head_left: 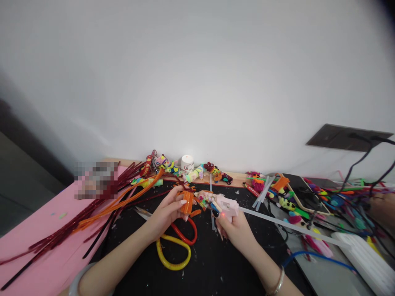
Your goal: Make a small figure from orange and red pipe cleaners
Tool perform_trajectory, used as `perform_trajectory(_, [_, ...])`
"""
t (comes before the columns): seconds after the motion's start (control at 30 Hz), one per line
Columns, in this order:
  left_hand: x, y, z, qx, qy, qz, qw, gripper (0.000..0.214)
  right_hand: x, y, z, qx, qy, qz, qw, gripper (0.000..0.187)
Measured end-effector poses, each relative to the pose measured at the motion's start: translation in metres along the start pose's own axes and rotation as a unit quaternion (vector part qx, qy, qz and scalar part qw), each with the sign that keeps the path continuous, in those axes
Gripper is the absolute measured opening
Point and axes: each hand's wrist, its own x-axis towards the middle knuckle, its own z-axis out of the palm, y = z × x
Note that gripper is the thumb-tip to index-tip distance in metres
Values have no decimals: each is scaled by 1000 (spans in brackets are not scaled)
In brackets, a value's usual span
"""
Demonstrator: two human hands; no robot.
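In the middle of the head view, my left hand [171, 205] pinches an orange piece of pipe-cleaner work [187, 202] between thumb and fingers. My right hand [233, 228] is wrapped round a pale pink hot glue gun [227, 205], whose nozzle end points left toward the orange piece. Whether the nozzle touches it, I cannot tell. A long translucent glue stick [277, 222] runs out of the gun's back to the right. Below my left hand lie scissors [174, 267] with a red and a yellow handle loop, their blades partly hidden by my forearm.
Dark red pipe cleaners [61, 222] and orange ones [114, 201] spread over the pink mat [27, 255]. Behind the black mat [210, 267] stand a white cup [187, 163] and several colourful figures. Loose glue sticks [263, 193], a phone [305, 195] and a white power strip [364, 263] lie right.
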Motion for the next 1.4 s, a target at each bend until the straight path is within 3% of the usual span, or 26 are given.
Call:
perform_trajectory(0.27, [-1,3,1,5,-6,-1,1000,27,0,5,-2,-67,6,-36,997,31])
perform_trajectory(0.43, [-1,4,2,-1,20,4,1000,28,2,2,-8,-157,64,-115,979,31])
perform_trajectory(0.57, [-1,5,2,-1,20,10,1000,26,3,-4,-14,-197,96,-139,966,31])
perform_trajectory(0.77, [-2,9,5,-32,14,-6,999,20,1,3,-10,-70,42,-56,995,29])
perform_trajectory(0.93, [-2,11,7,-67,-7,-37,997,21,-2,7,0,26,-23,-30,999,33])
perform_trajectory(1.4, [-6,15,10,-109,-10,-90,990,19,-6,-1,2,44,-25,-37,998,29])
